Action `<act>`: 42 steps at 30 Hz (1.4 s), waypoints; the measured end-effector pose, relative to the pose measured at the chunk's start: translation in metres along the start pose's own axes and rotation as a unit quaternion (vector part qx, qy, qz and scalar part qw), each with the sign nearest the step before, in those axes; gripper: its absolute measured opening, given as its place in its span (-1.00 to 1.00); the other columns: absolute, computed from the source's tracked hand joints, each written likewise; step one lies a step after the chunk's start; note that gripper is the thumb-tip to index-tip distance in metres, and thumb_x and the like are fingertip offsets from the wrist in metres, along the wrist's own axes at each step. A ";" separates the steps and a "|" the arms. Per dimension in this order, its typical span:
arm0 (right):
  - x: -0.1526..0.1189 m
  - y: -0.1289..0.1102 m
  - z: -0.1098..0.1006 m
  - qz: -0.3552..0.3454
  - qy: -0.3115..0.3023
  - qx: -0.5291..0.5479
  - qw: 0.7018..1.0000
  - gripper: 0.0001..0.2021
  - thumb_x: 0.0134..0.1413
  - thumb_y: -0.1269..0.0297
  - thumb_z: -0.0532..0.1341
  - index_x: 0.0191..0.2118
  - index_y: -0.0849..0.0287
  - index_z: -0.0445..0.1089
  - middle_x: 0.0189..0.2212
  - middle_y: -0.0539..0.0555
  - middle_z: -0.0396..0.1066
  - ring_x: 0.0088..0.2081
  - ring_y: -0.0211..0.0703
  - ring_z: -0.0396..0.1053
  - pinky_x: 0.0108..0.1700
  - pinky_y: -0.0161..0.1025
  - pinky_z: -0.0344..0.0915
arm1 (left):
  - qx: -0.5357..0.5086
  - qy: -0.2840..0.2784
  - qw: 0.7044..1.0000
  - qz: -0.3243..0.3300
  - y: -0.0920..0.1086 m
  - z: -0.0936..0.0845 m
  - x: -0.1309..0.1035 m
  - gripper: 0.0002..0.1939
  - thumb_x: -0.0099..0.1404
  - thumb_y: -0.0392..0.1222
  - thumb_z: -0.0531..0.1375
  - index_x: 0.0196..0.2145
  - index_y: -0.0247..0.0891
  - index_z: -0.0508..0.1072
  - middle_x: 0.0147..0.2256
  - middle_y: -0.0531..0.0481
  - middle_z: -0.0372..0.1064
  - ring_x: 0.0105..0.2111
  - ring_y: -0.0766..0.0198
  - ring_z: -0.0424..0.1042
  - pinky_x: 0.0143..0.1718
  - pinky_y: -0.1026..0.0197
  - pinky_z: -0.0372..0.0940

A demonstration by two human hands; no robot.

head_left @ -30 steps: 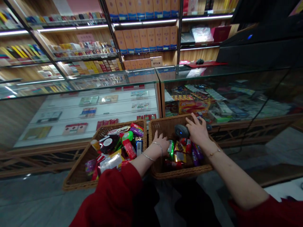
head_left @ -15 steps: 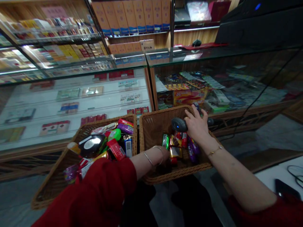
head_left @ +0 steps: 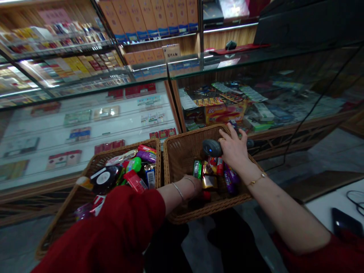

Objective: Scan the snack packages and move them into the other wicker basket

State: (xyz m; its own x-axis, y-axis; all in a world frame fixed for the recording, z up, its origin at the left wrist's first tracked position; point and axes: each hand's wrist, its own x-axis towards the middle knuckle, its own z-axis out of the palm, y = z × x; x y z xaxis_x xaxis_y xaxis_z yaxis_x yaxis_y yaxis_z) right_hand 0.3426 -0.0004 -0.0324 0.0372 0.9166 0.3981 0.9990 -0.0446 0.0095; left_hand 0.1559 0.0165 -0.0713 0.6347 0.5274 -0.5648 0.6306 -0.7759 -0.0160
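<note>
My left hand point(head_left: 193, 186) reaches down into the right wicker basket point(head_left: 182, 218), beside a green packet point(head_left: 197, 169) and a gold-wrapped item point(head_left: 209, 181); its fingers are hidden. Over the far right rim of that basket is my right hand point(head_left: 233, 147), wrapped round a dark scanner-like device point(head_left: 212, 148) that shows a small blue light. A small dark blue item point(head_left: 233, 123) shows at its fingertips. Purple packets point(head_left: 228, 180) and a red one point(head_left: 220, 166) lie below it in the basket.
A left wicker basket point(head_left: 158, 163) holds several colourful sweets and a round black item point(head_left: 105, 179). Behind stand glass display counters point(head_left: 127, 117) and shelves of boxes point(head_left: 153, 19). A black phone point(head_left: 346, 223) lies on a white surface at right.
The whole view has shifted slightly, with the baskets a little further left. Both hands stay in nearly the same places relative to the right basket.
</note>
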 end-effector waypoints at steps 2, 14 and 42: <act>0.000 0.000 0.000 0.004 0.004 0.003 1.000 -0.73 0.00 0.47 0.14 -0.20 0.18 0.52 0.23 0.14 0.30 0.37 0.19 -0.14 0.22 0.22 -0.17 | 0.026 -0.017 1.000 0.002 -0.002 -0.006 -0.006 -0.71 0.16 -0.19 0.28 -0.12 -0.20 0.57 -0.14 -0.25 0.56 -0.08 -0.09 0.50 -0.07 -0.11 0.40; 0.003 0.000 0.003 0.062 0.055 0.035 0.996 -0.69 -0.03 0.55 0.11 -0.18 0.17 0.48 0.20 0.10 0.34 0.35 0.09 -0.04 0.22 0.13 -0.10 | 0.000 0.090 0.995 -0.041 -0.016 -0.034 -0.025 -0.59 0.32 -0.22 0.11 0.10 -0.41 0.25 0.04 -0.36 0.36 0.02 -0.04 0.44 0.00 -0.01 0.37; -0.005 -0.053 -0.007 0.048 0.185 0.152 0.970 -0.67 -0.15 0.56 0.11 -0.24 0.13 0.46 0.14 0.05 0.41 0.32 0.04 0.04 0.21 0.07 -0.11 | -0.013 0.625 0.773 -0.110 -0.090 -0.016 -0.051 -0.54 0.28 -0.43 0.05 0.07 -0.12 0.44 -0.01 -0.05 0.54 -0.07 0.19 0.52 0.24 -0.18 0.13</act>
State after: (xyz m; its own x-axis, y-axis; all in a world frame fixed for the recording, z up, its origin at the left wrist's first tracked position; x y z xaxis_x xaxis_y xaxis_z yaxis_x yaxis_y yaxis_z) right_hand 0.2891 -0.0059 -0.0283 0.1755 0.7059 0.6863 0.9549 0.0475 -0.2931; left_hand 0.0738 0.0655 -0.0278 0.4370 0.5807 0.6868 0.7833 -0.6211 0.0267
